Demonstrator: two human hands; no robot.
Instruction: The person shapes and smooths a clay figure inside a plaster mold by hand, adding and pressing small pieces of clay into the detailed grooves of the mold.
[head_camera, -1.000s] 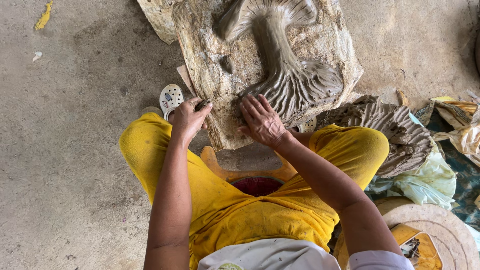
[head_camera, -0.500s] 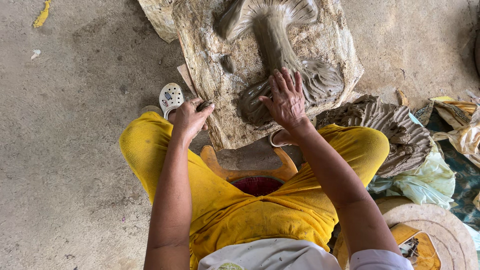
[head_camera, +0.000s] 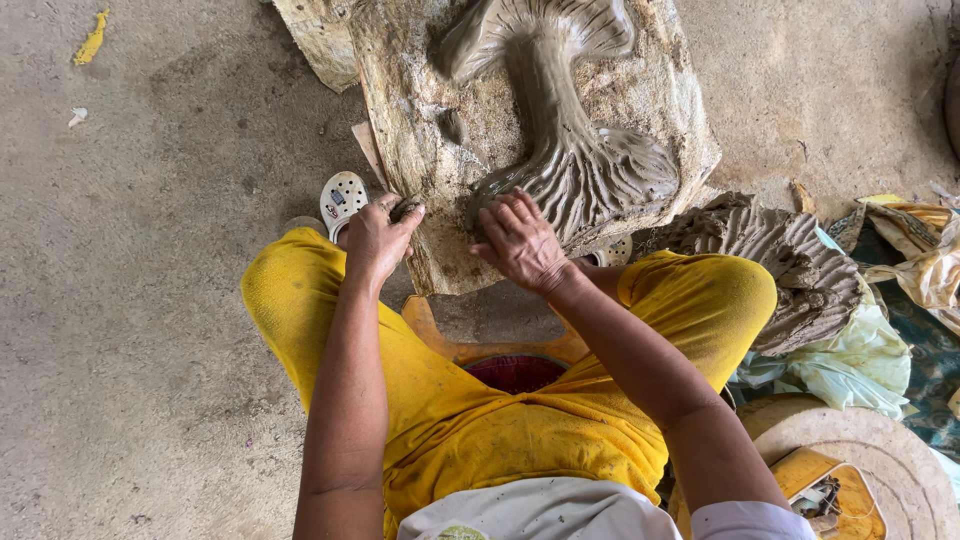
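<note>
A: Where is the wet clay relief, and what does the right hand do?

B: At twelve o'clock, on a board over the floor; its fingers lie spread flat on the ribbed base, seemingly smoothing it.

A: And the left hand?

B: At ten o'clock, fingers curled, pinching the board's edge, apparently steadying it.

Bare concrete floor fills the left half of the frame, broken only by small scraps at upper left. At centre top the board with its clay relief blocks passage; a ridged clay lump and crumpled plastic crowd the right.
</note>
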